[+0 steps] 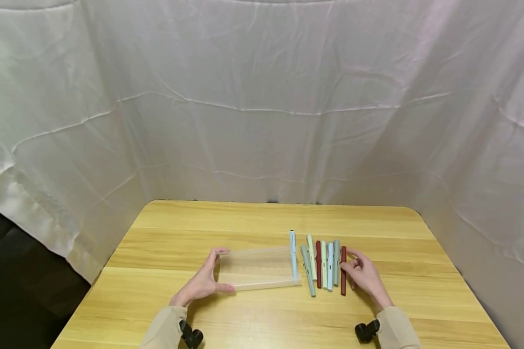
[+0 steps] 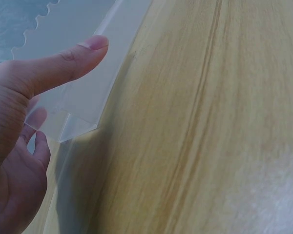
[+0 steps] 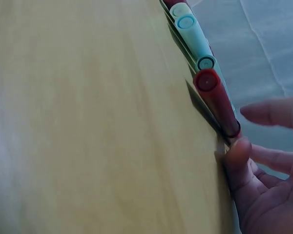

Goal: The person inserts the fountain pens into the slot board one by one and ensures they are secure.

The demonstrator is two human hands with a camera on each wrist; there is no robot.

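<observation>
White curtains (image 1: 266, 145) hung behind and beside a wooden table (image 1: 244, 320). On it, a clear tray (image 1: 253, 266) lay with one light blue pen (image 1: 293, 261) at its right end, the pen's far tip sticking out past the tray's far edge. Whether it sat on the floor or on the rim could not be made out. It seemed the only pen placed so far; seven others lay outside, to the right, so the work looked barely begun.

Nearest the tray was a tilted grey-green pen (image 1: 308, 271), then a pale yellow pen (image 1: 312, 258), an inner red pen (image 1: 319, 264), a pale green pen (image 1: 324, 265), a second blue pen (image 1: 330, 267), a second grey-green pen (image 1: 336, 264) and an outer red pen (image 1: 343, 276).

The left hand (image 1: 205, 281) gripped the tray's left end, thumb along the near wall. The right hand (image 1: 364, 276) was at the outer red pen, its index finger (image 3: 273, 112) stretched out; whether the other fingers pinched the pen could not be told.

Beige sleeves (image 1: 163, 329) bore black mounts (image 1: 192, 335). The tilted pen stood between tray and row, and the close packing probably left little room for fingertips.
</observation>
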